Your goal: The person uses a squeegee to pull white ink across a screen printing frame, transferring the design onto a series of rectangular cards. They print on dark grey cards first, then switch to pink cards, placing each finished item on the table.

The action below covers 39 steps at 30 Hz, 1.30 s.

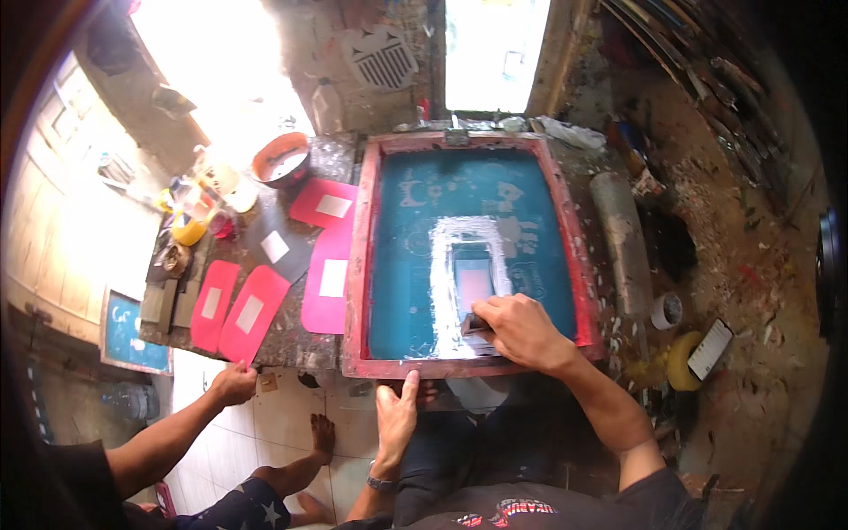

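A screen printing frame (358, 256) with reddish wooden sides lies in front of me, its blue-green mesh (406, 265) stretched inside. White ink (443, 283) surrounds a rectangular window (474, 281) in the mesh, where a pinkish surface shows through. My right hand (523, 331) is closed on a small dark squeegee (474, 324), pressed to the mesh at the window's near end. At the near edge of the frame, my left hand (397, 415) grips the wood, thumb on top and fingers underneath, partly hidden.
Left on the worktable (305, 349) lie several pink pieces (252, 316) with white rectangles. Another person's hand (232, 384) touches one. Behind them are a bowl (281, 161) and bottles (190, 228). To the right are a roll (621, 238), a cup (666, 310) and a phone (709, 350).
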Tool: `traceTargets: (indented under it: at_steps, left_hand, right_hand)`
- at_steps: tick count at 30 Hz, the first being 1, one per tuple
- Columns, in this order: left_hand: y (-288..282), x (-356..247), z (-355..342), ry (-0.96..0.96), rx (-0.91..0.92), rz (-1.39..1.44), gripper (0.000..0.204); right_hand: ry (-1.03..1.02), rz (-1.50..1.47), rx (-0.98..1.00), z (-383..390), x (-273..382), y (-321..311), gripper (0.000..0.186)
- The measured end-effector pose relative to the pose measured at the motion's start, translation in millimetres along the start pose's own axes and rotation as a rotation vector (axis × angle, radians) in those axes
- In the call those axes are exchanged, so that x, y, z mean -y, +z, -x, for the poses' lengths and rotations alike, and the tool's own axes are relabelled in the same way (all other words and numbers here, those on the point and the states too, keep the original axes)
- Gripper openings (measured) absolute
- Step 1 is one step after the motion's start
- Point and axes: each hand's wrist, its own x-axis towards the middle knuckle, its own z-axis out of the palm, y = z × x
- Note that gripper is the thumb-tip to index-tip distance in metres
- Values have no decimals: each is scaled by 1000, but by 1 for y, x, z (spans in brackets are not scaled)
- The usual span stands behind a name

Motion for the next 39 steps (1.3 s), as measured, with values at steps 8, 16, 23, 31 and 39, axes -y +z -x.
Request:
traceTargets:
  at_steps: [8, 16, 23, 31, 39]
  left_hand:
    - [-4, 31, -18, -158, 121, 50, 42]
    - [-19, 25, -12, -187, 79, 52, 40]
    - [-11, 17, -18, -194, 121, 52, 44]
    - [-10, 27, -8, -92, 6, 67, 42]
    - [36, -79, -24, 708, -89, -119, 65]
  right_hand:
    - [77, 214, -174, -79, -73, 10, 17]
    - [43, 38, 210, -22, -21, 11, 27]
    - [120, 175, 45, -65, -52, 22, 23]
    - [84, 406, -63, 21, 37, 9, 34]
    - [-72, 446, -783, -44, 53, -108, 46]
